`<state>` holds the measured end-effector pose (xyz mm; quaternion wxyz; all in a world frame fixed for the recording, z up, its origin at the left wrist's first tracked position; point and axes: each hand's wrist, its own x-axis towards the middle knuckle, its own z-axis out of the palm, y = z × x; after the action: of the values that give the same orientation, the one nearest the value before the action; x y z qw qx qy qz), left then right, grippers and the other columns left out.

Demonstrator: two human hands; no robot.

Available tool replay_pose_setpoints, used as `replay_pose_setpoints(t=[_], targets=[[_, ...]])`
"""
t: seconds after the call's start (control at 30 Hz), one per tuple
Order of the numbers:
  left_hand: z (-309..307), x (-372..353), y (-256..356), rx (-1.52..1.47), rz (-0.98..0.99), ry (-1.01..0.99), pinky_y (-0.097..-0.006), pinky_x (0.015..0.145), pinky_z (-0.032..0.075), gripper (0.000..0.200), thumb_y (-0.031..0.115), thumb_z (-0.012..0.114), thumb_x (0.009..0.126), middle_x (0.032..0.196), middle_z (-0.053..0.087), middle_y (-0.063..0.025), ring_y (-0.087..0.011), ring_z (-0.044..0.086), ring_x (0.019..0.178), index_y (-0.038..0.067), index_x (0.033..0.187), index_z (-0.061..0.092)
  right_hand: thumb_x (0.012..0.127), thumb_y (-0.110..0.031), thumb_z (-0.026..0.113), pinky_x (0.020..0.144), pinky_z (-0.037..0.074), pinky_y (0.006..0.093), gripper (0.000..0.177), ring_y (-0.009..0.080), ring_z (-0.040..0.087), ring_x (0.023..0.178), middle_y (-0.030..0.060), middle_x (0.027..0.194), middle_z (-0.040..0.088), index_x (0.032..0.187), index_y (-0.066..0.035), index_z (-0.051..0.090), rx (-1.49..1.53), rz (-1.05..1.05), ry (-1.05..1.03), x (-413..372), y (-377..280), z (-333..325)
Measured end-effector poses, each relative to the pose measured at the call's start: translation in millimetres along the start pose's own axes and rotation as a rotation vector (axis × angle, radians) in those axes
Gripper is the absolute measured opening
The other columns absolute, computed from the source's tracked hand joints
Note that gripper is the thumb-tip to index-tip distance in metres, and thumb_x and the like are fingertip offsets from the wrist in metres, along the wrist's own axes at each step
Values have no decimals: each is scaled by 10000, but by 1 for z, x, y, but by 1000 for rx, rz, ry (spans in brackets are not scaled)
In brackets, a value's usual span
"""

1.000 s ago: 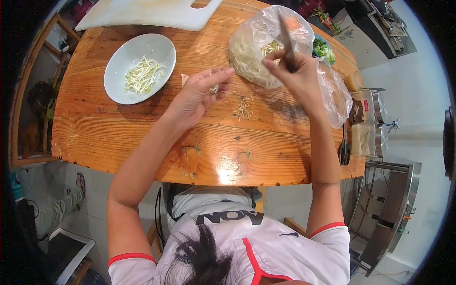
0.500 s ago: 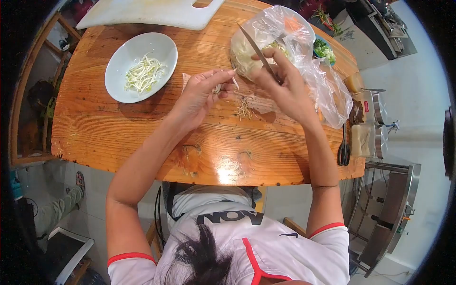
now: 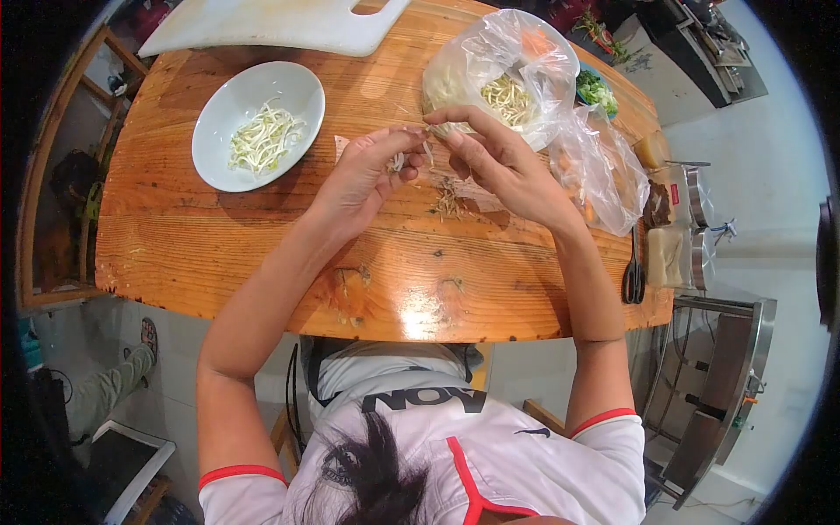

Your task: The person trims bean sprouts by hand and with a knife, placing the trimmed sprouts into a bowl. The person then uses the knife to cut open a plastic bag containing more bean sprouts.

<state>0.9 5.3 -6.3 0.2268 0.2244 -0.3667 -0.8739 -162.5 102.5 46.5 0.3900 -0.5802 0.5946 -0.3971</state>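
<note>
Sprouts [image 3: 265, 138] are found in the head view at three places: in the white bowl [image 3: 208, 131] at the left of the table [image 3: 262, 280], in the clear bag [image 3: 459, 92] beyond the right hand [image 3: 506, 166], and in the left hand [image 3: 374, 171]. Several sprouts are held there in curled fingers, one being seen to hang near the thumb tip. The right hand is held just beside it, thumb and forefinger narrowly spaced; whether anything is gripped between them cannot be told. Thin scraps [image 3: 450, 203] are scattered below the hands. Scissors [image 3: 633, 278] are laid near the table's right edge, greens [image 3: 596, 92] are placed right of the bag, and a board [image 3: 271, 26] is set at the far left
</note>
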Motion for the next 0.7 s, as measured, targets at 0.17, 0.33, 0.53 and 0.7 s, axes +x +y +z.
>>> replay_pose_setpoints(t=[0.17, 0.33, 0.53, 0.7], targets=[[-1, 0, 0, 1, 7, -9, -187, 670, 455, 160, 182, 621, 868, 848, 588, 17, -57, 539, 750, 59, 970, 611, 973, -330, 460, 547, 316, 189, 351, 34, 407, 639, -41, 671, 423, 1214, -79, 511, 16, 23, -17, 0, 0, 0], [1, -1, 1, 7, -2, -2, -189, 671, 456, 131, 169, 615, 870, 829, 580, 16, -58, 539, 745, 65, 950, 604, 972, -313, 471, 571, 343, 201, 336, 47, 397, 640, -39, 662, 405, 1190, -59, 506, 9, 7, -25, 1, 4, 1], [-1, 0, 1, 24, -5, -12, -186, 675, 456, 119, 163, 610, 871, 823, 576, 15, -54, 539, 742, 67, 940, 600, 957, -240, 496, 562, 426, 261, 262, 89, 522, 611, 36, 687, 558, 1116, -32, 508, -25, -52, 27, 2, 5, 5], [-3, 3, -4, 82, -15, -61, -198, 692, 468, 120, 161, 590, 882, 850, 585, 7, -55, 545, 762, 56, 939, 596, 971, -284, 469, 535, 349, 213, 280, 53, 437, 603, -4, 686, 493, 1118, -48, 504, -29, -40, 33, 3, 10, 5]])
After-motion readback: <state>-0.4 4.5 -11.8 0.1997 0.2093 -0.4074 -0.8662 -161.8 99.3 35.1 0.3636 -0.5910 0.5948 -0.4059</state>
